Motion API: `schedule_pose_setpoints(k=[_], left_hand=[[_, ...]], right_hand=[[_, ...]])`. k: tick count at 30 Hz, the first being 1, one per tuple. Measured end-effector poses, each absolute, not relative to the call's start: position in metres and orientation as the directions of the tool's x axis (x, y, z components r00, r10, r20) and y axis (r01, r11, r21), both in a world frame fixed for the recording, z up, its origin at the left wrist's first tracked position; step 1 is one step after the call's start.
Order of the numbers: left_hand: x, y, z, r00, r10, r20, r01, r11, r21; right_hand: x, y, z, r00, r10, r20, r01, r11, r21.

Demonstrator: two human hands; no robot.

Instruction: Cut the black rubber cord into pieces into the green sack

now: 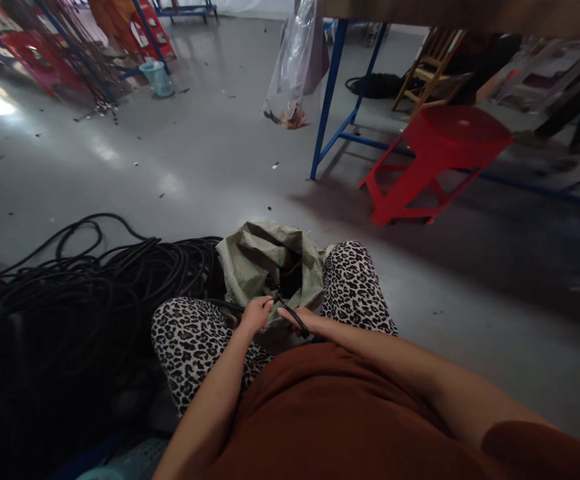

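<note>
Between my knees stands an open greenish woven sack [240, 263] with dark contents. At its near rim my left hand [257, 315] is closed on a black cable that comes in from the left. Close beside it, my right hand [297, 320] is wrapped round a dark-handled cutting tool [299, 323], whose tip meets the cable end near my left fingers. A large tangled heap of black cable [135, 273] lies on the floor to the left of my leg. Fine detail at the tool's tip is too small to make out.
A red stool [435, 153] stands tilted in view at the right, by a blue-legged table [329, 100]. A clear plastic bag [293, 73] hangs from it. Farther back are a wooden chair [433, 63] and a light blue basket [157, 79]. Scraps dot the grey floor [210, 153].
</note>
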State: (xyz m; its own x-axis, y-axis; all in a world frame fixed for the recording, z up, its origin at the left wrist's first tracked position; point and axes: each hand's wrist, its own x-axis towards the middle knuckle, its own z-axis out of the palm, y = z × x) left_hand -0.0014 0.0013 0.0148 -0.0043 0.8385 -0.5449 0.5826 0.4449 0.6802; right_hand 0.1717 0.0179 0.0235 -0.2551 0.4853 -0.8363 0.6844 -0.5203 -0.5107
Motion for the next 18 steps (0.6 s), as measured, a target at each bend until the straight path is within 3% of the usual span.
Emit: schedule_pose_setpoints(k=[18], left_hand=[[0.003,0.002,0.009,-0.041,0.84,-0.542,0.553,0.471,0.688]], right_hand=[[0.174,0.014,0.015,-0.314,0.554,-0.771,0.749,-0.354,-0.56]])
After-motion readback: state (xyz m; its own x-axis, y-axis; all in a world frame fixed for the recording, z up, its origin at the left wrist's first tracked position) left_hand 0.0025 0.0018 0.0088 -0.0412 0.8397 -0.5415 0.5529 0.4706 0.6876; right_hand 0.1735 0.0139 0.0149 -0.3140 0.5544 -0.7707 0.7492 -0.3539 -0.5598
